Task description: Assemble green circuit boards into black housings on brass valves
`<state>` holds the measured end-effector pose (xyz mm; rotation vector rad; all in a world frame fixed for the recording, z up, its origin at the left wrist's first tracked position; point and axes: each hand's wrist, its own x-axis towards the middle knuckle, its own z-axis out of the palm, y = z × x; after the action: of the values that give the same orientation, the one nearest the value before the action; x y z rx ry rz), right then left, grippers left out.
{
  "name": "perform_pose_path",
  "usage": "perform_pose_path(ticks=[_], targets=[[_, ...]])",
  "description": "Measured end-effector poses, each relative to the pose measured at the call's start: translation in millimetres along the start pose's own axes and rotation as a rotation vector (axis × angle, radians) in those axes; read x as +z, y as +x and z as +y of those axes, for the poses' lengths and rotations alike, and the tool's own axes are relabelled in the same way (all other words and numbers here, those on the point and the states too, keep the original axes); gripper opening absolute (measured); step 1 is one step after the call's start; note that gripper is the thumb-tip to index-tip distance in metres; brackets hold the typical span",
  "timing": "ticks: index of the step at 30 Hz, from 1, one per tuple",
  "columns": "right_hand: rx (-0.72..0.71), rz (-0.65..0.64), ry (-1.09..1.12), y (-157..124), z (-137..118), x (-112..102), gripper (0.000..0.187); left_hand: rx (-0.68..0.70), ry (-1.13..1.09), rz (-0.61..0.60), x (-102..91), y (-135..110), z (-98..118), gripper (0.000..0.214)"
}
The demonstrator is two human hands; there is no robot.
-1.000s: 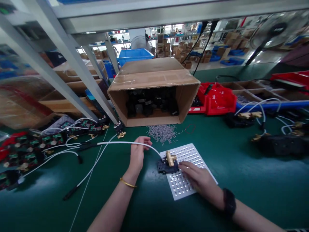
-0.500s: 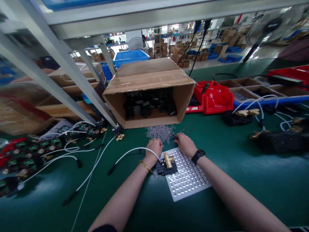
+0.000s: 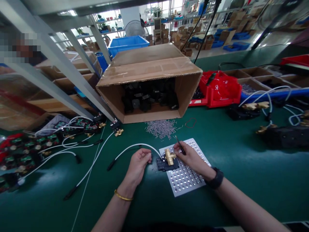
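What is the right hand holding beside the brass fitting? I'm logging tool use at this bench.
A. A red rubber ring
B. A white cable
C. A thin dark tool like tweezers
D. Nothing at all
C: the right hand pinches a thin dark tool that slants up from its fingers, just right of the brass fitting on the perforated plate; the white cable runs by the left hand.

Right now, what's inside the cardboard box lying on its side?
The box holds a heap of black parts piled toward its back, some bearing pale labels. Its shadowed depth and the heap itself hide whatever lies behind or beneath.
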<state>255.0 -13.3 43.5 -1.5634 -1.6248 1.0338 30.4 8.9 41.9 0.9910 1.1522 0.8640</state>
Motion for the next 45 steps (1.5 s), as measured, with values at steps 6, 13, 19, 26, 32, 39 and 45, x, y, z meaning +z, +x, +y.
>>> perform_pose_path(ticks=[6, 13, 19, 26, 32, 39, 45], targets=[[-0.133, 0.023, -0.157, -3, 2, 0, 0.015, -0.032, -0.149, 0.033, 10.4, 2, -5, 0.030], [-0.220, 0.077, -0.165, -12, 9, 5, 0.028, -0.050, -0.080, 0.000, 18.5, 12, -15, 0.026], [0.088, 0.074, -0.290, 17, 8, -18, 0.020, 0.028, 0.022, -0.005, 13.1, 16, -19, 0.019], [0.133, 0.136, -0.494, 69, 15, -3, 0.004, 0.112, 0.231, -0.176, 11.6, 28, -21, 0.012], [0.039, 0.144, -0.400, 33, 6, -12, 0.007, 0.305, 0.509, -0.301, 5.7, 28, -14, 0.011], [0.211, 0.332, 0.042, -54, 11, 8, 0.022, 0.487, 0.744, -0.407, -7.7, 18, -6, 0.030], [0.045, 0.392, -0.044, -67, 7, 36, 0.013, 0.470, 0.959, -0.071, 4.0, 40, 8, 0.020]])
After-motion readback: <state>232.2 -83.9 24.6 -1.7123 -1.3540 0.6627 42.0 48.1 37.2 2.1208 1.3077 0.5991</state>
